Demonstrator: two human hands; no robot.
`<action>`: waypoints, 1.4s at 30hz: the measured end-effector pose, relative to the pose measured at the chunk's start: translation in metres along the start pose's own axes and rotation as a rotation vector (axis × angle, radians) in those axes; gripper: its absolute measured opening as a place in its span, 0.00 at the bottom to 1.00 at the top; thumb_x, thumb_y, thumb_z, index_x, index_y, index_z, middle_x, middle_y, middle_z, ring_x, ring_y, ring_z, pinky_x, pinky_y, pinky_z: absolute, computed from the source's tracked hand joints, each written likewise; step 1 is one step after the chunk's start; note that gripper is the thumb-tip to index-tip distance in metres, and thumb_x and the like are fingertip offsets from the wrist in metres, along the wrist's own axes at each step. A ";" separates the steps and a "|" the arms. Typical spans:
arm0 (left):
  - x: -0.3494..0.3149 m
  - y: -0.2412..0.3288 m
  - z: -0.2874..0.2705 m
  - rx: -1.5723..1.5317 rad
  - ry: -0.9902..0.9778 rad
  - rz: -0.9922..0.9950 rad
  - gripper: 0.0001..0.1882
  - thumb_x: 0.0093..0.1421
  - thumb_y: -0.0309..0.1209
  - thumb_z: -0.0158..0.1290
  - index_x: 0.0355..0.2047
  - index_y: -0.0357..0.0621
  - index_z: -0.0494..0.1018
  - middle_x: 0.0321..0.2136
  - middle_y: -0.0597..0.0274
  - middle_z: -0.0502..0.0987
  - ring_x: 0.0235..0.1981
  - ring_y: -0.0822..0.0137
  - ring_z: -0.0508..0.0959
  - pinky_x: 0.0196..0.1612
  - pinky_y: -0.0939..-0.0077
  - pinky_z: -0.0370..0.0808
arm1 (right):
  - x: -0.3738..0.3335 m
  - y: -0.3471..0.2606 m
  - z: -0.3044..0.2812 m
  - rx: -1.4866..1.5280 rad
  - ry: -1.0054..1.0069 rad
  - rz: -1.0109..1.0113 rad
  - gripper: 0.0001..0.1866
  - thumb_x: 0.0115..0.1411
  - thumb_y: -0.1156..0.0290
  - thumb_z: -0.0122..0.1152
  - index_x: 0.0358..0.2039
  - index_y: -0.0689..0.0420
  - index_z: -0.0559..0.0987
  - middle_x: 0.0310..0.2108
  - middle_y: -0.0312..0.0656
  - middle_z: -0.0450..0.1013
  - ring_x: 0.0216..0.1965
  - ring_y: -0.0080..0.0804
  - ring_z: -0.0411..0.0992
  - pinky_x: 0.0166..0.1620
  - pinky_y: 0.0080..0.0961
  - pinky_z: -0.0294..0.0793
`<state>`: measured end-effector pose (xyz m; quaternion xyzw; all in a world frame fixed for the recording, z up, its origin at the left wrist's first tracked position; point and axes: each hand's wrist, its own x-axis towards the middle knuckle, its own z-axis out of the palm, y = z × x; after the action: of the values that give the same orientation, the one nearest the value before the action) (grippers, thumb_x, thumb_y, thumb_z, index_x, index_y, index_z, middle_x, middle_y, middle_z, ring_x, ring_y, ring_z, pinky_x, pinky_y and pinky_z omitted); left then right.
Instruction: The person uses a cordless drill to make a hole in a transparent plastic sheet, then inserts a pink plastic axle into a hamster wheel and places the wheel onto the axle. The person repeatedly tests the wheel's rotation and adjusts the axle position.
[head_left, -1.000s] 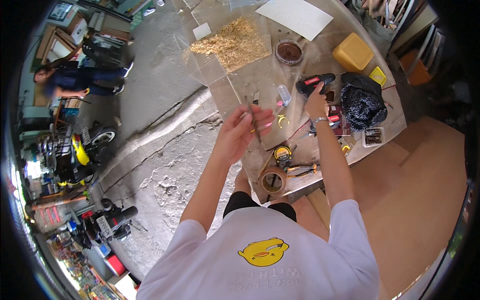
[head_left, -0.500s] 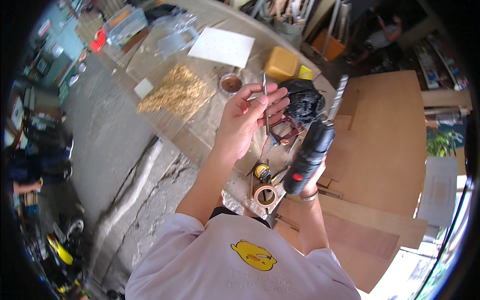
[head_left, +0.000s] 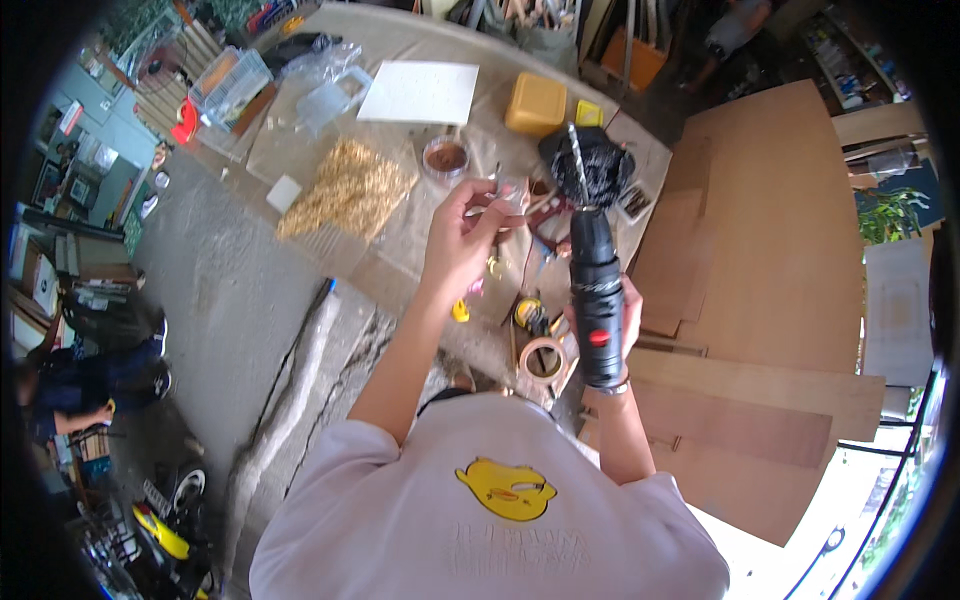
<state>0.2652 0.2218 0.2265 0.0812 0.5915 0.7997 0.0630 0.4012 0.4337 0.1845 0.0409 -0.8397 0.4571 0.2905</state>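
Observation:
My right hand [head_left: 630, 312] is wrapped round a black cordless drill [head_left: 598, 300] with a red button. A long spiral drill bit [head_left: 576, 152] sticks out of its chuck, pointing away from me. My left hand [head_left: 466, 232] is pinched, thumb against fingers, on a loose metal drill bit [head_left: 497, 174]. Most of that bit is hidden by the fingers or seen nearly end-on. Both hands are raised above the cluttered table [head_left: 400, 262]. Behind the drill's tip lies a black plastic bag [head_left: 600, 178]. Below, between my forearms, are a tape roll [head_left: 541, 360] and a yellow tape measure [head_left: 527, 312].
Wood shavings [head_left: 345, 190] are heaped left of my left hand, near a round tub of brown material [head_left: 445, 156]. Farther back lie a white board [head_left: 418, 92] and a yellow box [head_left: 535, 103]. Large plywood sheets [head_left: 760, 230] stand at right. People are visible far left and upper right.
The drill has swung left and turned, its bit now leaning slightly left instead of right. My left hand has moved slightly left and down, tilting the loose bit so less of it shows.

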 end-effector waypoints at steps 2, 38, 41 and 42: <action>-0.003 -0.094 -0.037 0.198 0.129 -0.288 0.06 0.69 0.25 0.53 0.42 0.33 0.72 0.32 0.58 0.80 0.31 0.68 0.84 0.33 0.75 0.80 | -0.037 0.011 -0.017 0.147 -0.038 0.218 0.32 0.50 0.67 0.81 0.52 0.61 0.74 0.36 0.39 0.81 0.36 0.31 0.81 0.43 0.30 0.81; -0.209 0.069 -0.048 -0.814 0.155 0.061 0.20 0.75 0.45 0.46 0.25 0.54 0.64 0.18 0.74 0.67 0.25 0.71 0.70 0.46 0.62 0.73 | -0.055 -0.086 0.076 0.549 -0.876 -0.254 0.37 0.56 0.66 0.64 0.68 0.56 0.68 0.30 0.42 0.74 0.29 0.43 0.77 0.33 0.35 0.75; -0.200 0.072 -0.083 -0.858 0.121 0.061 0.20 0.74 0.45 0.47 0.25 0.55 0.63 0.18 0.73 0.68 0.24 0.70 0.72 0.45 0.62 0.74 | -0.053 -0.109 0.104 0.600 -0.844 -0.194 0.29 0.56 0.67 0.63 0.60 0.57 0.74 0.31 0.43 0.75 0.32 0.44 0.78 0.35 0.35 0.75; -0.200 0.071 -0.101 -0.886 0.097 0.056 0.20 0.74 0.45 0.48 0.24 0.56 0.63 0.17 0.73 0.68 0.23 0.69 0.73 0.45 0.60 0.75 | -0.050 -0.119 0.113 0.570 -0.855 -0.206 0.28 0.56 0.67 0.62 0.58 0.58 0.75 0.30 0.43 0.74 0.31 0.44 0.77 0.35 0.35 0.75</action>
<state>0.4397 0.0675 0.2548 0.0246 0.1916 0.9803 0.0421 0.4315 0.2654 0.1994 0.3835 -0.7172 0.5791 -0.0576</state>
